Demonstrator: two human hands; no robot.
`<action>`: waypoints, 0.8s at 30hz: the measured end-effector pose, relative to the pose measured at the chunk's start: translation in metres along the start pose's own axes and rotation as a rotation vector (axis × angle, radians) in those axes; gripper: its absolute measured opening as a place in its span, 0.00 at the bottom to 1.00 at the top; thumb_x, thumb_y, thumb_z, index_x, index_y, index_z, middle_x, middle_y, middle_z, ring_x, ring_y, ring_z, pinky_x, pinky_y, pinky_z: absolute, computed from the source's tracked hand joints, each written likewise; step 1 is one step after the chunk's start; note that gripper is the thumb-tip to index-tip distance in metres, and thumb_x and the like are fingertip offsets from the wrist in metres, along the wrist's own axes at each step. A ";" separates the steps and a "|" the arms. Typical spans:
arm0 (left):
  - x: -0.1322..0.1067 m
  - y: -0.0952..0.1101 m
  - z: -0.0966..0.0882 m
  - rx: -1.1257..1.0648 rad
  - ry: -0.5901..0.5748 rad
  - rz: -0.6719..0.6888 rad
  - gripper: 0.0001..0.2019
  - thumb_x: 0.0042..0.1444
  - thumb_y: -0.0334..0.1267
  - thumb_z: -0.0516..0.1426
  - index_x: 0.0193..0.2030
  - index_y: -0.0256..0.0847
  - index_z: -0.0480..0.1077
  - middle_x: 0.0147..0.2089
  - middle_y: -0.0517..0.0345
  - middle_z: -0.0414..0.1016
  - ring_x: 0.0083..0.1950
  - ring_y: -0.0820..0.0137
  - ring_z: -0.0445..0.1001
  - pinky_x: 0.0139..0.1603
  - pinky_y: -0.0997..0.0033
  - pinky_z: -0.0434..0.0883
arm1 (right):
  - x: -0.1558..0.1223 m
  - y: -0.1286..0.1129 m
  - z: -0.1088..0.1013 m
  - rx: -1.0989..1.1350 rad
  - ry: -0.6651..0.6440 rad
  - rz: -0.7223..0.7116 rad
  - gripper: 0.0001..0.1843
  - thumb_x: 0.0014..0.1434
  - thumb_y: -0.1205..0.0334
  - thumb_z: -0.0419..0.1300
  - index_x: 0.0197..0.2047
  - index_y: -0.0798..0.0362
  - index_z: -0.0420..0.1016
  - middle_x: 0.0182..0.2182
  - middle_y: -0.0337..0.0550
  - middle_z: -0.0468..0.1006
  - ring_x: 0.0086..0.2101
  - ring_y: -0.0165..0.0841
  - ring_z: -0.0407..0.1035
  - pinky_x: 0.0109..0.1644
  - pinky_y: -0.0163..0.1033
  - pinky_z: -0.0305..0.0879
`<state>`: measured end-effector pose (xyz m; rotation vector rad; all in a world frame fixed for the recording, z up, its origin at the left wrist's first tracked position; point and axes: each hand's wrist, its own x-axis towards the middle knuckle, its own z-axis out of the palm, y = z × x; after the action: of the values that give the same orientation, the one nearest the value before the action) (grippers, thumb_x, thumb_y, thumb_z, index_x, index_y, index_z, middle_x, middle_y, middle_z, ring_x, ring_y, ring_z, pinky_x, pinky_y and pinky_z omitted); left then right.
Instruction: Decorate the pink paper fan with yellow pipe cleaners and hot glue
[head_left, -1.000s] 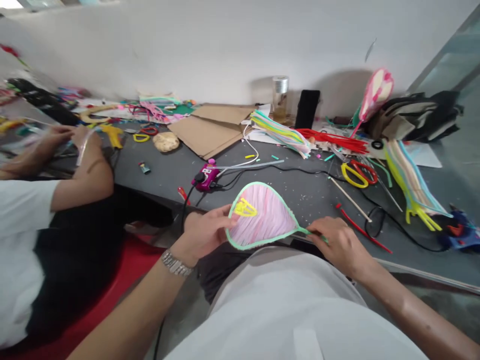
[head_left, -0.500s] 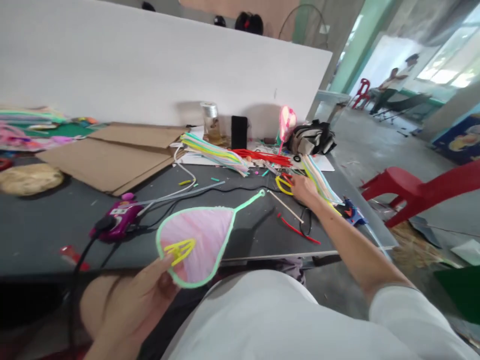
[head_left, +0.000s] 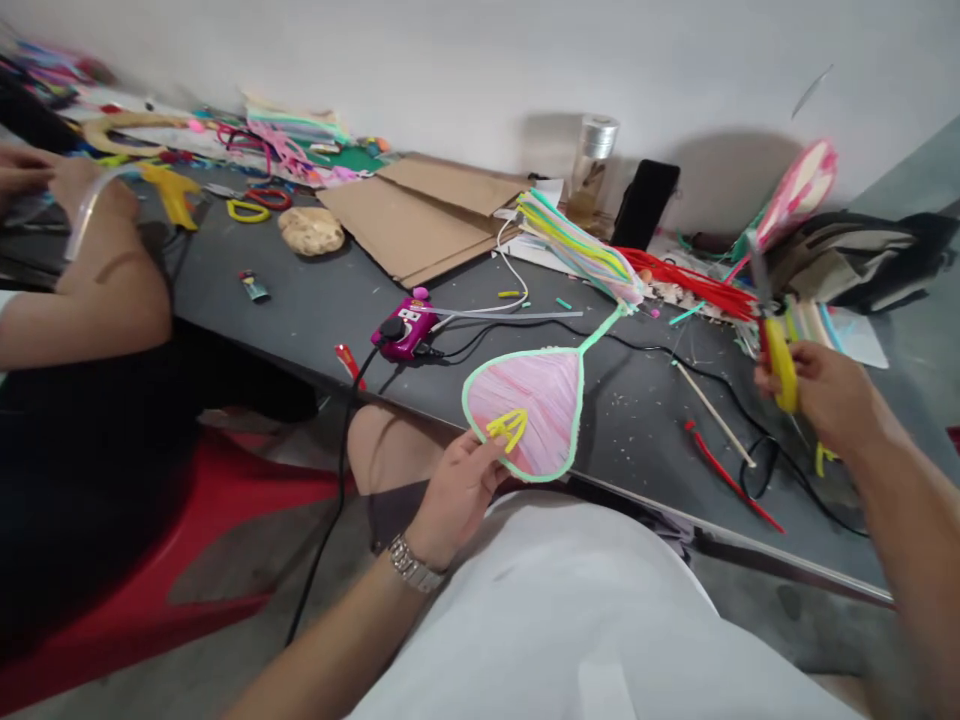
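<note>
My left hand [head_left: 461,490] pinches the lower edge of a pink leaf-shaped fan [head_left: 536,400] with a mint-green pipe-cleaner rim and a looped stem. A bent yellow pipe-cleaner piece [head_left: 508,428] lies against the fan's face, by my left thumb. Raised over the table's right side, my right hand [head_left: 832,395] is closed on yellow-and-red scissors [head_left: 780,365], blades pointing up. Below it on the table are a thin pale stick [head_left: 712,412] and a red pipe cleaner [head_left: 731,475]. Behind the fan lies a bundle of pastel pipe cleaners [head_left: 577,245].
A purple power adapter [head_left: 405,328] with black cords sits left of the fan. Cardboard sheets [head_left: 427,215], a glass bottle [head_left: 592,170], a black phone [head_left: 646,203] and a bag [head_left: 862,260] stand farther back. At left, a co-worker's arm [head_left: 112,240] rests near a yellow glue gun [head_left: 171,195].
The view has swung left, bringing a co-worker into sight. My right hand has lifted the scissors off the table. My left hand still holds the fan.
</note>
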<state>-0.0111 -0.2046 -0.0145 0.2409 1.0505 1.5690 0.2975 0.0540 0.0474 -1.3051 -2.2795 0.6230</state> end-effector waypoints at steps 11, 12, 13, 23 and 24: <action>-0.007 -0.008 0.013 -0.018 -0.042 -0.011 0.16 0.51 0.40 0.71 0.45 0.38 0.83 0.49 0.47 0.86 0.50 0.58 0.83 0.50 0.63 0.79 | -0.141 -0.071 0.067 -0.395 -0.164 -0.250 0.21 0.65 0.42 0.57 0.28 0.48 0.65 0.22 0.41 0.70 0.24 0.34 0.62 0.32 0.41 0.54; -0.008 -0.007 0.015 -0.018 -0.047 -0.009 0.15 0.51 0.40 0.71 0.45 0.38 0.83 0.49 0.47 0.85 0.50 0.58 0.83 0.50 0.63 0.79 | -0.139 -0.069 0.069 -0.419 -0.169 -0.267 0.21 0.66 0.43 0.56 0.29 0.48 0.65 0.23 0.41 0.71 0.24 0.34 0.63 0.32 0.41 0.54; -0.009 -0.007 0.016 -0.017 -0.053 -0.007 0.15 0.51 0.41 0.71 0.45 0.38 0.83 0.49 0.47 0.85 0.49 0.58 0.83 0.49 0.63 0.79 | -0.137 -0.067 0.070 -0.435 -0.171 -0.283 0.20 0.67 0.43 0.56 0.30 0.49 0.66 0.23 0.41 0.72 0.25 0.34 0.64 0.33 0.41 0.53; -0.011 -0.008 0.019 0.038 -0.075 -0.020 0.12 0.53 0.41 0.70 0.41 0.37 0.82 0.46 0.47 0.85 0.44 0.61 0.81 0.44 0.66 0.77 | -0.126 -0.064 0.075 -0.493 -0.086 -0.463 0.24 0.72 0.43 0.53 0.29 0.50 0.66 0.22 0.40 0.71 0.25 0.33 0.64 0.34 0.41 0.52; -0.011 -0.008 0.018 0.036 -0.086 -0.015 0.12 0.54 0.41 0.69 0.42 0.37 0.82 0.46 0.47 0.85 0.44 0.61 0.81 0.44 0.66 0.76 | -0.125 -0.064 0.074 -0.500 -0.061 -0.485 0.25 0.72 0.43 0.52 0.29 0.50 0.66 0.22 0.40 0.71 0.25 0.33 0.64 0.34 0.41 0.52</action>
<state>0.0100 -0.2062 -0.0053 0.3217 1.0123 1.5136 0.2693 -0.0970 0.0061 -0.8604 -2.7706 -0.0819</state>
